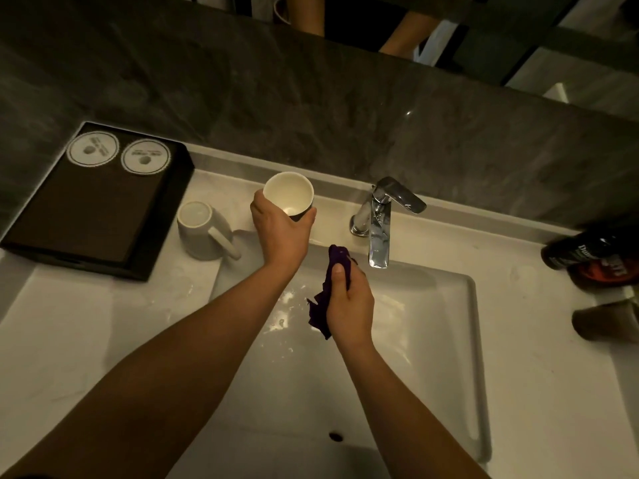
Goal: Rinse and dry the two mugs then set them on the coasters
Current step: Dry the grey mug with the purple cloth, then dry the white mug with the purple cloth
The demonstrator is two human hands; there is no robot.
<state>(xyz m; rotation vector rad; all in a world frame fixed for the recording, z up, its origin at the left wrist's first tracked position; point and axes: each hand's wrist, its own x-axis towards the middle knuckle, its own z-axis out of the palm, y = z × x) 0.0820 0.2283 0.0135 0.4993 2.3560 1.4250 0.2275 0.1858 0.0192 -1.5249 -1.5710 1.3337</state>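
Mug gripped from below and behind in left hand, raised over the back edge of the sink, mouth tipped toward the camera, nothing to be seen inside but a pale gleam at the bottom, possibly a film of water. Purple cloth bunched in a closed right hand, just right of and nearer than the left, one end sticking up past the thumb, the rest hanging down over the basin. Likely risks from here: wet glaze slipping through the fingers and knocking on the sink rim or the tap just beyond the right hand; cloth pushed in too hard and twisting the mug out of a one-handed hold; drying cut short and leaving damp on the paper coasters. Second mug standing upside down on the counter just left of the left hand, handle pointing toward it, close enough to be clipped by a careless wrist; inside hidden. Further left, black tray with two round coasters at its far end, both bare. Basin below the hands: scattered drops, no standing water, no flow from the tap. Far right of the right hand, dark bottle and a dark cup, contents not discernible.
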